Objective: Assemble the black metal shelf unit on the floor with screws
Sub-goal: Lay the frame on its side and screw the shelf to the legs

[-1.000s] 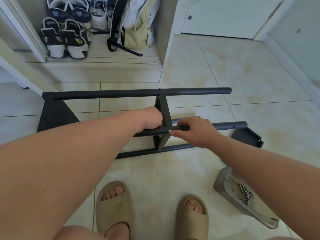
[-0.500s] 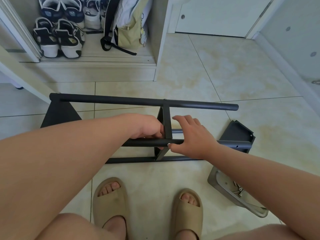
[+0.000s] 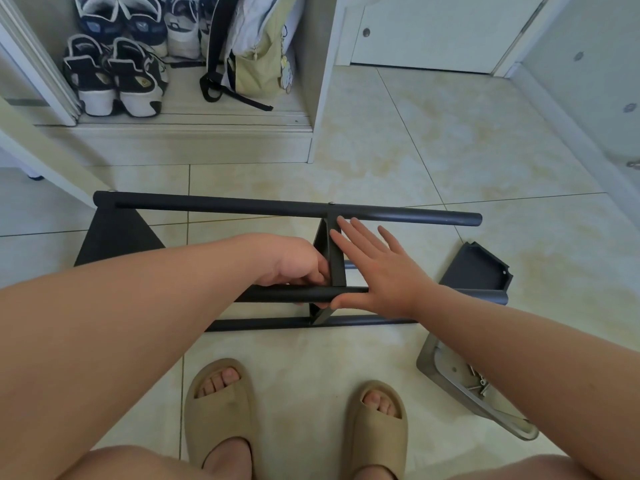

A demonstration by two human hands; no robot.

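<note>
The black metal shelf frame (image 3: 242,206) lies on its side on the tiled floor, three long tubes joined by a triangular middle shelf (image 3: 330,261) and an end shelf (image 3: 114,237) at the left. My left hand (image 3: 298,263) curls round the near upper tube (image 3: 294,294) just left of the middle shelf. My right hand (image 3: 377,268) is spread flat, fingers straight, against the right face of that middle shelf, thumb along the tube. A loose black shelf plate (image 3: 479,268) lies by the tubes' right ends. Screws (image 3: 479,381) lie in a grey tray (image 3: 429,358).
An open cupboard at the back left holds several shoes (image 3: 114,74) and a yellow-white bag (image 3: 256,46). A white door (image 3: 440,29) stands at the back, a wall along the right. My feet in tan slippers (image 3: 218,410) stand just before the frame.
My right hand let go of the near tube, opened, and moved up flat against the middle shelf. The left hand kept its grip. The view shifted slightly.
</note>
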